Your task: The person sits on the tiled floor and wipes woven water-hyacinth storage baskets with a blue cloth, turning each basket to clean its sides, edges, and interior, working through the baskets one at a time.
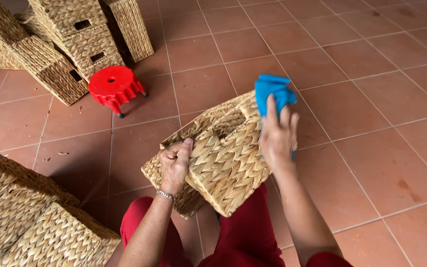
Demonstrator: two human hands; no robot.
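Note:
A square woven straw basket (223, 158) rests tilted on my lap, its open side turned away from me. My left hand (175, 164) grips the basket's rim at its left corner, thumb on the outside. My right hand (277, 134) holds a blue cloth (272, 92) pressed against the basket's upper right edge. Red trousers (245, 232) show beneath the basket.
Several woven baskets (70, 39) are stacked at the far left, with a red plastic stool (113, 86) in front of them. More woven baskets (25, 217) stand close at my near left. Terracotta floor tiles (371, 123) stretch to the right.

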